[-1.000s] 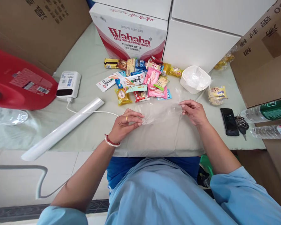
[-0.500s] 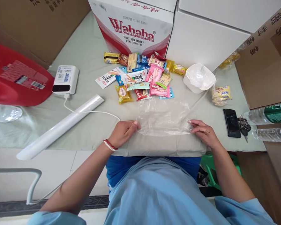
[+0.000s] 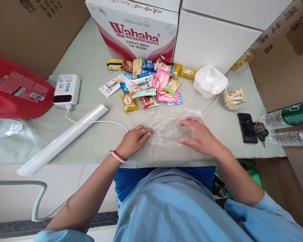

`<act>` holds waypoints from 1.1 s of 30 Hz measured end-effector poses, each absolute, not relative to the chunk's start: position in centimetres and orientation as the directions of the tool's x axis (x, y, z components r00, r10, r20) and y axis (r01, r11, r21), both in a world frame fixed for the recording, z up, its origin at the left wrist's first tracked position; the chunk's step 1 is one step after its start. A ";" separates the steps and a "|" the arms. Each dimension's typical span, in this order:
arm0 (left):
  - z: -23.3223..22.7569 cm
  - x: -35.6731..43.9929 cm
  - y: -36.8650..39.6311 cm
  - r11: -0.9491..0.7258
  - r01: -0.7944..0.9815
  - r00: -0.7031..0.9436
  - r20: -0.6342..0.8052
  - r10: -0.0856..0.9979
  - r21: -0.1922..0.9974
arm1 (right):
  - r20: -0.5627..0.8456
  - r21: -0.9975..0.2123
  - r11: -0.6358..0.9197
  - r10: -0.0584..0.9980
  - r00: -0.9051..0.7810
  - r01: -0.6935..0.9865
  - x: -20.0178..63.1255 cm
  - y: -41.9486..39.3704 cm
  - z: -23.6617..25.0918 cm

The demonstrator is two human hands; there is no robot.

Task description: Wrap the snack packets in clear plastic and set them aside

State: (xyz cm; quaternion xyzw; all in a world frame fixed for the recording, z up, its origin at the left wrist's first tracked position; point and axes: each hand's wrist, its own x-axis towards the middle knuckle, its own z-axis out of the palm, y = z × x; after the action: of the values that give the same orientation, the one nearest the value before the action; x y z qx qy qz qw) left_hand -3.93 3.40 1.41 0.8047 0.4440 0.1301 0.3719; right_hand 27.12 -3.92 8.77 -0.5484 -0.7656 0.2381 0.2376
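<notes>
Apparently the bag [image 3: 165, 131] is lying at five o'clock from the snacks [image 3: 142, 84], risking wrinkles if the spread right hand [image 3: 203, 136] drags it against the left hand [image 3: 134, 139], whose grip I can't tell.

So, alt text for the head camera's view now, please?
A person's left hand touches a clear plastic bag on a covered table, the open right hand over its other end. Wrapped snacks and a white bowl sit beyond.
</notes>
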 end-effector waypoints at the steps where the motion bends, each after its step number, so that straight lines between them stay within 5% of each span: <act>1: 1.5 -3.9 3.3 -0.332 0.619 0.570 -0.117 0.813 0.712 | 0.038 -0.623 0.311 0.929 -0.369 0.718 25.6 -2.8 8.4; 7: 2.1 -3.4 2.9 -0.331 0.672 0.531 -0.119 0.839 0.663 | -0.253 -0.526 0.525 0.654 -0.713 0.669 21.4 -1.9 7.6; 11: 2.7 -3.1 2.9 -0.225 0.717 0.446 -0.186 0.875 0.660 | -0.317 -0.290 0.621 0.655 -0.685 0.728 19.5 -6.9 7.0; 15: 3.8 -2.3 3.0 -0.035 0.735 0.286 -0.263 0.921 0.677 | -0.359 -0.200 0.638 0.659 -0.662 0.744 18.0 -10.0 5.1; 21: 5.7 0.9 1.6 0.316 0.146 0.142 -0.336 0.931 0.938 | -0.325 -0.204 0.615 0.692 -0.645 0.762 17.1 -9.4 4.5; 23: 5.6 2.2 0.7 0.252 0.057 0.156 -0.258 0.953 0.966 | -0.331 -0.203 0.600 0.702 -0.631 0.774 16.7 -9.2 4.7; 26: 4.2 3.4 -0.3 -0.068 0.290 0.283 -0.018 0.959 0.955 | -0.340 -0.226 0.574 0.710 -0.616 0.787 16.2 -9.5 4.7; 29: 2.0 2.8 -0.4 -0.379 0.623 0.449 0.085 0.890 0.685 | -0.309 -0.306 0.608 0.664 -0.681 0.733 16.8 -10.3 4.3; 33: 0.0 0.8 -0.3 -0.522 0.773 0.540 0.058 0.840 0.360 | -0.281 -0.542 0.602 0.527 -0.802 0.586 20.2 -10.4 4.9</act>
State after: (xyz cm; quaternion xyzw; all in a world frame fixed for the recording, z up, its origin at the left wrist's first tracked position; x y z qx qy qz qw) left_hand 0.82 -0.33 0.03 0.8650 0.4661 0.1130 0.1472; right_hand 20.23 -10.38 4.93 -0.3115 -0.8938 0.3194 -0.0461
